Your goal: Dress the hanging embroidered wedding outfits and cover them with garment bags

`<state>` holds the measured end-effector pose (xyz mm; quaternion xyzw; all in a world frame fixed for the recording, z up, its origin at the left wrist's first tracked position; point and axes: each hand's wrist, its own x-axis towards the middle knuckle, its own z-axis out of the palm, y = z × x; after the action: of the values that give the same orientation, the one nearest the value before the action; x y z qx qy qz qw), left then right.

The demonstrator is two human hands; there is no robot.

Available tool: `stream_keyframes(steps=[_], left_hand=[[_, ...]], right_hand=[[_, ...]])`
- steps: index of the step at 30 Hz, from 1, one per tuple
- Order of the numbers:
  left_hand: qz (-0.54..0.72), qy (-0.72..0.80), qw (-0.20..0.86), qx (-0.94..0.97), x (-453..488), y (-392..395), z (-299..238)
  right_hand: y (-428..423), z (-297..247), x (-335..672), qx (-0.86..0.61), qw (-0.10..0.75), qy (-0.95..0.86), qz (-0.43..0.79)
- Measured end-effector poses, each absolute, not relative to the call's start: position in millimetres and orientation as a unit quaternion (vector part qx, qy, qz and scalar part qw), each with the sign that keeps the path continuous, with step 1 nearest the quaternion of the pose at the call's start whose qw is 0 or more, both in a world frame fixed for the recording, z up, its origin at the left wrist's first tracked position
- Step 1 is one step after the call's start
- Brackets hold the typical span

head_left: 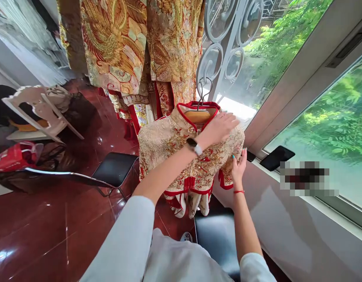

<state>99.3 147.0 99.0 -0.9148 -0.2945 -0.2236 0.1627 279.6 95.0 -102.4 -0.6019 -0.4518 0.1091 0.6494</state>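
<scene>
A cream jacket (169,145) with gold embroidery and red trim hangs on a wooden hanger (197,116) with a metal hook. My left hand (220,127), a watch on its wrist, lies flat on the jacket's right shoulder near the collar, fingers stretched out. My right hand (238,166) presses against the jacket's right side by the sleeve, fingers up and together; whether it grips the cloth I cannot make out.
A larger gold and red embroidered robe (130,51) hangs behind. A black stool (114,168) stands at left, a dark seat (217,235) below the jacket. A white chair (36,113) and red bag (13,156) are far left. A black phone (276,158) lies on the window sill.
</scene>
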Motion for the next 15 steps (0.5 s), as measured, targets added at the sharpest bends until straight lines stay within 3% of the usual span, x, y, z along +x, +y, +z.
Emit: stream_keyframes(steps=[6,11,15], left_hand=[[-0.146,-0.307,0.214,-0.916,128,176,117],[-0.128,-0.362,0.158,-0.91,142,182,128],[-0.088,-0.427,0.118,-0.892,159,188,137]], right_hand=[[115,-77,334,-0.573,0.581,-0.559,0.145],[131,-57,354,-0.584,0.555,-0.582,0.11],[120,-77,325,-0.645,0.552,-0.528,0.024]])
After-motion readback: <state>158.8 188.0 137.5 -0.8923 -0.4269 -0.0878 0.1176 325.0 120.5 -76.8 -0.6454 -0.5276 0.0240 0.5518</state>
